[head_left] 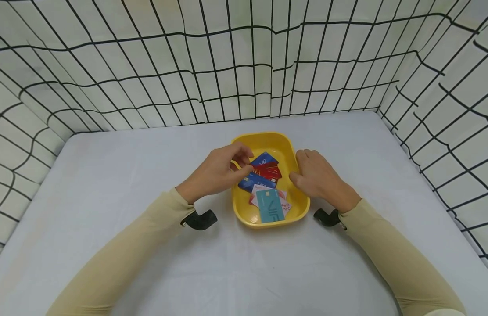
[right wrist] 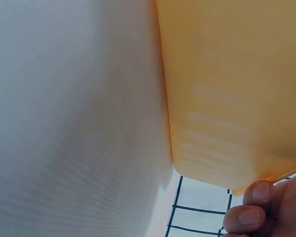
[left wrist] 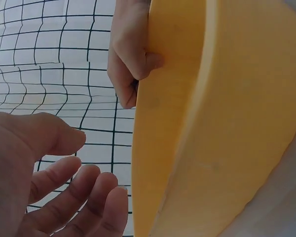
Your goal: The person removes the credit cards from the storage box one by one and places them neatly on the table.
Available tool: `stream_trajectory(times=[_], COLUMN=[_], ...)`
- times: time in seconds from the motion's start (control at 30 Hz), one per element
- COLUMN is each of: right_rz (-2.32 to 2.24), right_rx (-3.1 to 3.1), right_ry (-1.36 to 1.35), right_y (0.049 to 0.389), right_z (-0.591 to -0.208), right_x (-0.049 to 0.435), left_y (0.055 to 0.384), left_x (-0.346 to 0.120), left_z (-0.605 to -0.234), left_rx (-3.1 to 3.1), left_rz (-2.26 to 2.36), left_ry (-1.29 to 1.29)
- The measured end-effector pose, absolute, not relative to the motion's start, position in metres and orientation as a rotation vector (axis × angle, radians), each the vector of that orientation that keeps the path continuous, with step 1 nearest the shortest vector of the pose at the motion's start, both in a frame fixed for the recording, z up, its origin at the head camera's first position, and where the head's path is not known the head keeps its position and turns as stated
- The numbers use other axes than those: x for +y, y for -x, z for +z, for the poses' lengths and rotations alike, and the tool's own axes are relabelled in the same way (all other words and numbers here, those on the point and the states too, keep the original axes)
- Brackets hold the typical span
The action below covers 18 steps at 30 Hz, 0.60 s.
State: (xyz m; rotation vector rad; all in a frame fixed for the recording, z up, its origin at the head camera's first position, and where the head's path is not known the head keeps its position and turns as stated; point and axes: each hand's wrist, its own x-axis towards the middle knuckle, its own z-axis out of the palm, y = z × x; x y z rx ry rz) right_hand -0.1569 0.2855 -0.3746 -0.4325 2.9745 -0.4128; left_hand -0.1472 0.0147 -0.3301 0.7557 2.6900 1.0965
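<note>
A yellow plastic tray (head_left: 281, 147) lies on the white table with several cards in it. The teal card (head_left: 270, 206) is nearest me, over a pinkish-white card (head_left: 285, 205). Farther in are a blue card (head_left: 256, 181), a red card (head_left: 269, 170) and another blue card (head_left: 266, 158), overlapping. My left hand (head_left: 214, 171) hovers at the tray's left rim, thumb and fingers apart and loosely bent; in the left wrist view nothing is between its fingers (left wrist: 89, 180). My right hand (head_left: 319, 175) grips the right rim, thumb inside, fingers (right wrist: 251, 212) along the outside.
White cloth covers the table (head_left: 129, 175). A black wire grid (head_left: 212, 66) over white sheeting stands along the back and both sides. Black wrist camera mounts (head_left: 200, 220) hang below both cuffs, close to the tray's sides.
</note>
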Motion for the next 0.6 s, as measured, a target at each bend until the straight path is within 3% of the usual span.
stream_trajectory(times=[0.6], right_rz=[-0.415], right_rx=[2.97], right_ry=[0.448], right_y=[0.157], right_z=[-0.374], right_x=[0.287], left_y=[0.146], left_x=[0.04], left_z=[-0.342], left_rx=[2.432], left_rz=[0.906], left_ry=[-0.99])
